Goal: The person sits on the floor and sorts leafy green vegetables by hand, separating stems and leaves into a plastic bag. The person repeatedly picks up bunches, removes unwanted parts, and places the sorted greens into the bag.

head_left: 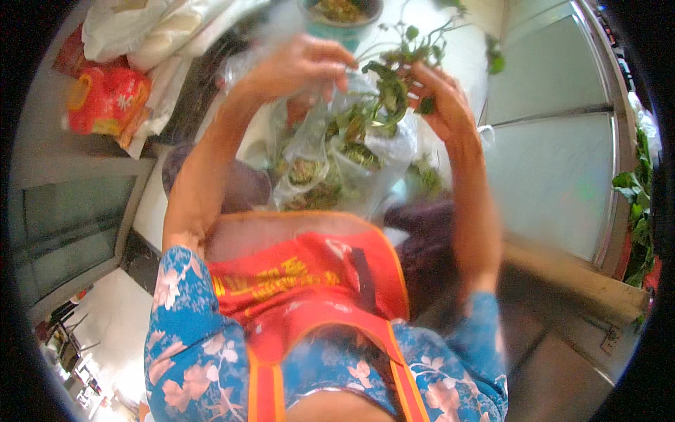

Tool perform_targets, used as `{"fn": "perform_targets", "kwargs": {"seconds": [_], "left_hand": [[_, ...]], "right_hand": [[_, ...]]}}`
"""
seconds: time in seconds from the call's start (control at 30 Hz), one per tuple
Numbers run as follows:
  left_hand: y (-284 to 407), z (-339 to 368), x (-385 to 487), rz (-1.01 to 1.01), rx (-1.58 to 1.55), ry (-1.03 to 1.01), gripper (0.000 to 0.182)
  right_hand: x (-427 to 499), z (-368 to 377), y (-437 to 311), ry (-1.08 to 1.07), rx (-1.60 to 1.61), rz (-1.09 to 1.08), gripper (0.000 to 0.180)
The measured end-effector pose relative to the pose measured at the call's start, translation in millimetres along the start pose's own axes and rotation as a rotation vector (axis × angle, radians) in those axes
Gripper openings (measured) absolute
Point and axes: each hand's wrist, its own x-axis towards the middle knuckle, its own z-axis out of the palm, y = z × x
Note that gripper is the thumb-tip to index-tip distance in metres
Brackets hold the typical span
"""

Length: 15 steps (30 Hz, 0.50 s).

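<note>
My right hand grips a bunch of leafy green stems, with thin roots or tendrils sticking up and wilted leaves hanging down toward the middle. To its left, my left hand is raised beside the stems, its fingers bent; blur hides whether they pinch anything. Beneath both hands lies a clear plastic bag with its mouth loose. Leafy greens and trimmed bits lie in and around the plastic, close to my lap.
A teal bucket holding brownish scraps stands beyond my hands. At upper left are a red packet and white bags. Glass-like panels stand on the right, with more greens at the far right edge. A red apron covers my front.
</note>
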Motion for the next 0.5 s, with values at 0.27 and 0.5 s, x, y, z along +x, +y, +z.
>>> {"fn": "perform_targets", "kwargs": {"seconds": [0.27,0.5], "left_hand": [[2.6,-18.0,-8.5,-0.101,0.093,0.174,0.020],[17.0,12.7,1.7,0.008,-0.002,0.483,0.019]], "right_hand": [[1.1,-13.7,1.0,-0.005,-0.097,-0.019,0.038],[-5.8,11.8,-4.5,0.046,-0.151,-0.101,0.045]]}}
